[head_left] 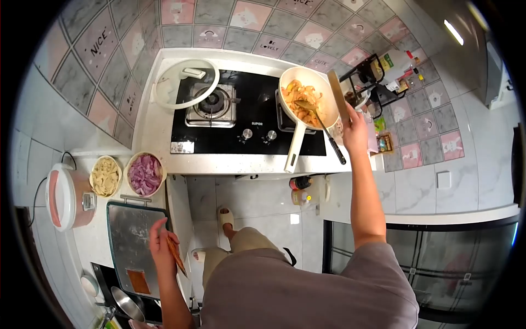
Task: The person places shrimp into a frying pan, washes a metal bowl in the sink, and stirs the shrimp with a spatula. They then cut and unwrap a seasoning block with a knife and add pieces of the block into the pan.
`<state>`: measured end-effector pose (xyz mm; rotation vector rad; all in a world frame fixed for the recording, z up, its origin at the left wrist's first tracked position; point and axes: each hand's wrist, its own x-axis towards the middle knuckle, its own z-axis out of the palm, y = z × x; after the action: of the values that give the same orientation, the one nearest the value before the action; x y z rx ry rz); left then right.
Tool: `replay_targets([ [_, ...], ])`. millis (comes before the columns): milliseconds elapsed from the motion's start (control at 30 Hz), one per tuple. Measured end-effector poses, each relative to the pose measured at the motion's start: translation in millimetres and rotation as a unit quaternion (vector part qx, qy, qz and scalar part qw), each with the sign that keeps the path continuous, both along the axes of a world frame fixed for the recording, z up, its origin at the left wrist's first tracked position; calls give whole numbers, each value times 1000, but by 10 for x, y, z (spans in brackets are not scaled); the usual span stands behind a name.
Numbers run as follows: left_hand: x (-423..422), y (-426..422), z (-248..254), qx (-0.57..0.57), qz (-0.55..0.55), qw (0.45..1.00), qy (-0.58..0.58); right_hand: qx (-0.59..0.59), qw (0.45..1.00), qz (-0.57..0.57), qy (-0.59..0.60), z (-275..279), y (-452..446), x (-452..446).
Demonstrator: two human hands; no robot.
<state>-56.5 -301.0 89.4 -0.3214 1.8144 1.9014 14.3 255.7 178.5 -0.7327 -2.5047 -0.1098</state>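
My right hand (355, 130) grips the lower end of a flat, light-brown board-like piece (337, 97), seen nearly edge-on beside the right rim of a white pan (329, 112). Orange-coloured food pieces (298, 93) lie in the pan. A spatula (323, 125) rests in it, its black handle over the near rim. At the left, my left hand (160, 247) is over the right side of the cutting board (131, 230), one finger stretched out. It holds a thin brown object (176, 255) against its side; what this is I cannot make out.
A glass lid (171, 88) lies by the left burner (212, 103) of the black cooktop (252, 101). Bowls of purple pieces (145, 174) and pale pieces (105, 176) stand beside a pink-white appliance (68, 197). A rack (368, 77) is at the right; bottles (299, 192) stand below.
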Motion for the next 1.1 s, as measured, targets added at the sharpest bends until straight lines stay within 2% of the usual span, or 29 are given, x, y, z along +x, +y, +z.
replay_targets([
  [33, -11, 40, -21, -15, -11, 1000, 9, -230, 970, -15, 72, 88, -14, 9],
  [67, -25, 73, -33, -13, -6, 1000, 10, -447, 884, -27, 137, 174, -50, 13],
  [100, -30, 84, -40, 5, -7, 1000, 12, -544, 815, 11, 197, 238, -108, 26],
  [200, -39, 85, 11, 21, 1, 1000, 14, -637, 733, 67, 229, 452, -483, 27],
  [300, 0, 63, -27, 16, 7, 999, 39, -720, 655, 113, 200, 331, -725, 80],
  [333, 21, -30, -4, 4, 6, 998, 67, -737, 635, 154, 173, 319, -922, 36],
  [400, 71, -194, 109, 11, 41, 999, 7, -763, 614, 184, 86, 177, -1483, -201],
  [433, 108, -299, 78, -14, 68, 997, 25, -785, 589, 190, 33, -20, -1812, -331],
  [467, 162, -384, 109, -40, 92, 994, 46, -799, 565, 206, -20, -262, -2107, -426],
  [533, 249, -646, 234, -3, 153, 987, 40, -794, 565, 186, -126, -812, -2945, -630],
  [600, 382, -978, 244, -14, 208, 977, 50, -782, 527, 265, -201, -1592, -3827, -777],
  [667, 442, -1209, 145, -6, 256, 965, 59, -698, 584, 372, -181, -2150, -4633, -827],
  [767, 538, -1466, 60, -112, 348, 918, 155, -674, 559, 443, -192, -2565, -5371, -933],
  [833, 516, -1554, 202, -143, 350, 909, 173, -586, 680, 392, -199, -2647, -5711, -954],
  [933, 407, -1569, 267, -192, 348, 891, 219, -577, 689, 365, -244, -2463, -5827, -926],
  [1000, 316, -1518, 317, -185, 351, 883, 252, -568, 709, 365, -205, -2456, -5780, -843],
  [1033, 298, -1495, 450, -181, 321, 907, 202, -631, 660, 361, -189, -2420, -5700, -803],
  [1067, 248, -1434, 451, -172, 310, 912, 207, -691, 608, 354, -167, -2379, -5588, -789],
  [1100, 169, -1333, 448, -153, 319, 909, 222, -815, 462, 288, -199, -1974, -5428, -789],
])
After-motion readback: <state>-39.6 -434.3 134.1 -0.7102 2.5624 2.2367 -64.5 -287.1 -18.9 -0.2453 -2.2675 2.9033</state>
